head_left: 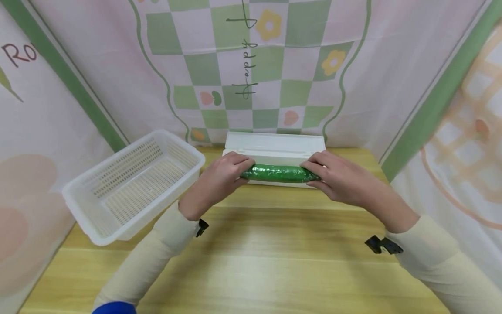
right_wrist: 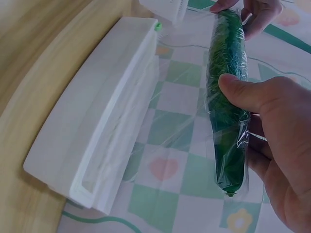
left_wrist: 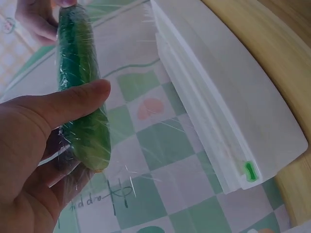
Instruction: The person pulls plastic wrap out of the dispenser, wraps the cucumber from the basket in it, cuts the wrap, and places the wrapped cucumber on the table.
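A green cucumber point(head_left: 279, 173) wrapped in clear cling film is held level just above the table, in front of a white cling-film dispenser box point(head_left: 274, 148). My left hand point(head_left: 225, 174) grips its left end, thumb pressed on the cucumber point(left_wrist: 80, 104). My right hand point(head_left: 333, 174) grips the right end of the cucumber point(right_wrist: 228, 104), thumb on top. A sheet of film stretches from the cucumber toward the dispenser box point(left_wrist: 228, 97), whose green cutter tab point(left_wrist: 249, 171) shows at one end. The same box point(right_wrist: 97, 131) lies left in the right wrist view.
A white perforated plastic basket point(head_left: 129, 183) stands tilted at the left on the wooden table point(head_left: 251, 261). Patterned cloth walls point(head_left: 251, 65) close in the back and both sides. The near table surface lies between my forearms.
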Demonstrator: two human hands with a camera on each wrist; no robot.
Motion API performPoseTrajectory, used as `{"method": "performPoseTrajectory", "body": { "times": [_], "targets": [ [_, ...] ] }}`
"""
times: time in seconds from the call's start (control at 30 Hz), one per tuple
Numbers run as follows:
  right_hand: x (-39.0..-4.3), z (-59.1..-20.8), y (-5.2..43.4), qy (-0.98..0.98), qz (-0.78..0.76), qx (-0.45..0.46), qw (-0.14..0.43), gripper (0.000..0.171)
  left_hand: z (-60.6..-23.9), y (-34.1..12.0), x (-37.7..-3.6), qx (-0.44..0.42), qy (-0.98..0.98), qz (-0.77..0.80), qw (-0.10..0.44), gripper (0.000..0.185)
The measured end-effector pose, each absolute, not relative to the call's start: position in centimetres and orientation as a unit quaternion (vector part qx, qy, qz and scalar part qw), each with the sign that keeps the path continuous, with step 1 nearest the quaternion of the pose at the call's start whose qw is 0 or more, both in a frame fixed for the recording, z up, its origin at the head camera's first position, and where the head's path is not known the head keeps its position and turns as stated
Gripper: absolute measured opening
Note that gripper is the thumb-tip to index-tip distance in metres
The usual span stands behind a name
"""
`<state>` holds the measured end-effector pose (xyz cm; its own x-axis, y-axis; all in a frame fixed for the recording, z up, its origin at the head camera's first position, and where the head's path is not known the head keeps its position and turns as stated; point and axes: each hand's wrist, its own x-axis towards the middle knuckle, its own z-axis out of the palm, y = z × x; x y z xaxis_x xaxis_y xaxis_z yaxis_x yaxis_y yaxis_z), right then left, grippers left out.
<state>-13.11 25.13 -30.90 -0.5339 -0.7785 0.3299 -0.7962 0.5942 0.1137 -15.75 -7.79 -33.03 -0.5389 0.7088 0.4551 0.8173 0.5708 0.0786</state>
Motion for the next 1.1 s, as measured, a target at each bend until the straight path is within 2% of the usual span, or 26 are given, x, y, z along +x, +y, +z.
{"method": "performPoseTrajectory", "body": {
  "times": [0.07,0.1,0.23,0.3,0.43,0.47,0.57,0.73,0.9,1.1],
  "targets": [
    [-12.8,-31.1,25.1,-0.869,0.027,0.46,0.18,0.04,-33.0,-7.9,-15.3,-0.446,-0.863,-0.134,0.195,0.036],
    [-12.7,-31.2,25.1,-0.866,0.029,0.465,0.182,0.042,-33.1,-8.0,-15.1,-0.449,-0.862,-0.131,0.198,0.036],
    [-12.2,-32.7,25.3,-0.853,0.034,0.485,0.187,0.073,-34.1,-8.2,-14.3,-0.457,-0.859,-0.124,0.192,0.039],
    [-11.9,-33.8,25.3,-0.854,0.036,0.486,0.184,0.07,-35.1,-8.4,-14.0,-0.456,-0.862,-0.128,0.18,0.042],
    [-11.2,-36.3,25.2,-0.858,0.051,0.485,0.165,0.041,-37.6,-8.4,-13.5,-0.449,-0.872,-0.129,0.146,0.044],
    [-11.1,-37.0,25.1,-0.86,0.057,0.482,0.158,0.038,-38.3,-8.4,-13.4,-0.447,-0.874,-0.13,0.137,0.044],
    [-10.8,-38.8,25.0,-0.868,0.067,0.472,0.142,0.045,-40.2,-8.3,-13.2,-0.447,-0.876,-0.13,0.125,0.043],
    [-11.0,-41.0,24.8,-0.878,0.07,0.458,0.121,0.043,-42.4,-7.9,-13.5,-0.439,-0.881,-0.137,0.112,0.037],
    [-11.5,-42.5,24.8,-0.895,0.079,0.432,0.077,0.04,-44.1,-7.5,-14.2,-0.416,-0.897,-0.138,0.062,0.035],
    [-12.4,-44.1,24.9,-0.913,0.09,0.395,0.035,0.043,-45.6,-6.9,-15.2,-0.389,-0.911,-0.133,0.016,0.042]
  ]
}}
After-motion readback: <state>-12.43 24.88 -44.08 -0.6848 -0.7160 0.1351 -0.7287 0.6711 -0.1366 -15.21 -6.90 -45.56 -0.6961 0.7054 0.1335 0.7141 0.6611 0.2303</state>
